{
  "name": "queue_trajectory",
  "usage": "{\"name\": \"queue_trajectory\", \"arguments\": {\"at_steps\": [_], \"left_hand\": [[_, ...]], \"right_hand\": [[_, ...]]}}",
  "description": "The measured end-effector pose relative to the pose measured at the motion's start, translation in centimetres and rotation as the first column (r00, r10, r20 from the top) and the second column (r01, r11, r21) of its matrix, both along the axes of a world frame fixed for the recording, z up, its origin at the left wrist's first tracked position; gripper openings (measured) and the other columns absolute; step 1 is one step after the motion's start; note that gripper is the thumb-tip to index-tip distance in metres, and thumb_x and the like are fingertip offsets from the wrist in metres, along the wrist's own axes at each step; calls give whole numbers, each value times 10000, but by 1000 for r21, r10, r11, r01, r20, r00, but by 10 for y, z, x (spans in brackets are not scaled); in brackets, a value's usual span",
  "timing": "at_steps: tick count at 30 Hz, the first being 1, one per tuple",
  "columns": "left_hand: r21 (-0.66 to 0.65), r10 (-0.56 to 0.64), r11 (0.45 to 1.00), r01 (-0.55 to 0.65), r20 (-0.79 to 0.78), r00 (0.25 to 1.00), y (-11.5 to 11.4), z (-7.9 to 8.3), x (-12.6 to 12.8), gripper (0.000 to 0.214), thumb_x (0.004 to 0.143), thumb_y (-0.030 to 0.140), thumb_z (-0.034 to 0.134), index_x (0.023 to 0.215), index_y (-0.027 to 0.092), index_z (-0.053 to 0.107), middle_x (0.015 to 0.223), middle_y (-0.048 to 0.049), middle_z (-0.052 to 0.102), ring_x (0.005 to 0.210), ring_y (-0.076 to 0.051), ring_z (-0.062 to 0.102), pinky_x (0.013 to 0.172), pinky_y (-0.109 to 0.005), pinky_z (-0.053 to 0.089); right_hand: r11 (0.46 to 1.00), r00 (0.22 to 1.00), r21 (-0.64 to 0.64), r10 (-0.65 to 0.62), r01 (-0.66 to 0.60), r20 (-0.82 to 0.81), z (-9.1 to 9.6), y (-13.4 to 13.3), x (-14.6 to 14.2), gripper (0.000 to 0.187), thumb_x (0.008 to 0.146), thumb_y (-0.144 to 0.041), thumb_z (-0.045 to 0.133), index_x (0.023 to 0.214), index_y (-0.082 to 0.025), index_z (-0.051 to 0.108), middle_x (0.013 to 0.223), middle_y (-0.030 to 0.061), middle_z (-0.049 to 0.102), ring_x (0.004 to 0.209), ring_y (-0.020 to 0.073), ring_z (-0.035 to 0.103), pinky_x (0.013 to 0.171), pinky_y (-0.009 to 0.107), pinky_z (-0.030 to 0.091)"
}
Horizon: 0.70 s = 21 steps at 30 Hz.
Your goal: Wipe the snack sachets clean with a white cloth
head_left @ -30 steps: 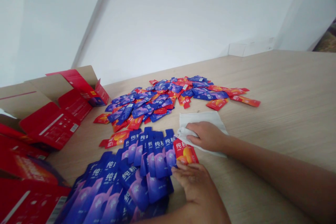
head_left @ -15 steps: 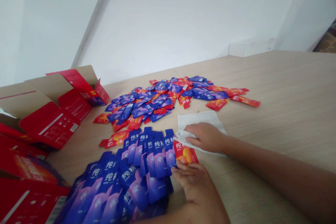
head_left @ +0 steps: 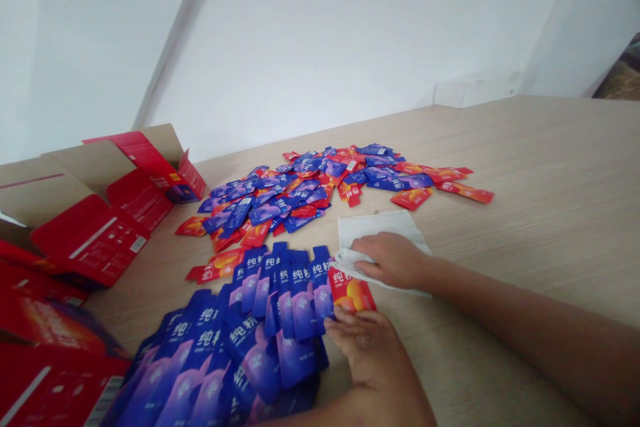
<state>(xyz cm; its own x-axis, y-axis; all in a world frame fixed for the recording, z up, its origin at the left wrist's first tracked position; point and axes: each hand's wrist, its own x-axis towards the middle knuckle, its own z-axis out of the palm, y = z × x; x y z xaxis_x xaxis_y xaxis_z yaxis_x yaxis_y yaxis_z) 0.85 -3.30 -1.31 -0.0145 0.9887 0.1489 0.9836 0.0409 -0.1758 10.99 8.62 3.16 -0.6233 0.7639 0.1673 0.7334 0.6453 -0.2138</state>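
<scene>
A white cloth [head_left: 400, 230] is bunched in my right hand [head_left: 387, 259], with the rest of it spread on the table. Its gathered corner covers the top end of a red sachet [head_left: 354, 292] printed with an orange fruit. At the lower end of this sachet, the fingers of my left hand [head_left: 373, 357] hold it against the table; the fingertips are partly hidden. Beside it on the left, purple-blue sachets [head_left: 300, 297] lie overlapped in rows, printed side up. The left hand's fingertips come close to the nearest purple one.
Behind lies a loose heap of mixed red and purple sachets [head_left: 295, 190]. Open red cartons [head_left: 95, 237] stand along the left side. A white box [head_left: 470, 92] sits against the wall at the back of the wooden table [head_left: 540, 193].
The view has shifted very slightly. Both hands, the cloth and the red sachet keep the same places relative to each other.
</scene>
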Motion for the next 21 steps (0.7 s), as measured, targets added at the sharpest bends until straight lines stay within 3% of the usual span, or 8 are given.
{"name": "queue_trajectory", "arguments": {"at_steps": [3,8,16,21], "left_hand": [[-2,2,1000,-2,-9,1000,0,0,0,312,757,17,469,999,37,664,1025,-271,639,980,-387,586,870,-609,400],[-11,8,1000,-8,-26,1000,1,-4,1,305,756,26,469,990,27,665,1023,-278,636,973,-385,589,886,-611,384],[-8,0,1000,0,-32,999,1,-3,-1,305,761,55,467,991,64,667,1008,-243,656,971,-380,591,867,-616,391],[-20,6,1000,-6,-26,1000,2,-4,1,302,770,58,460,990,67,667,1018,-245,651,973,-388,589,861,-641,380]], "right_hand": [[1000,999,14,-1,2,-45,6,-6,-2,262,874,-396,451,948,-176,572,862,62,642,760,190,555,613,271,285],[985,987,-60,161,-160,7,10,-17,-8,257,862,-386,463,975,-193,588,867,57,648,774,192,562,632,270,300],[1000,1000,-2,24,-24,14,4,-5,-1,282,881,-407,434,965,-187,590,895,68,659,783,202,572,617,271,293],[991,991,-21,132,-131,7,10,-16,-6,277,872,-404,449,1009,-209,591,867,55,656,768,198,573,613,271,293]]}}
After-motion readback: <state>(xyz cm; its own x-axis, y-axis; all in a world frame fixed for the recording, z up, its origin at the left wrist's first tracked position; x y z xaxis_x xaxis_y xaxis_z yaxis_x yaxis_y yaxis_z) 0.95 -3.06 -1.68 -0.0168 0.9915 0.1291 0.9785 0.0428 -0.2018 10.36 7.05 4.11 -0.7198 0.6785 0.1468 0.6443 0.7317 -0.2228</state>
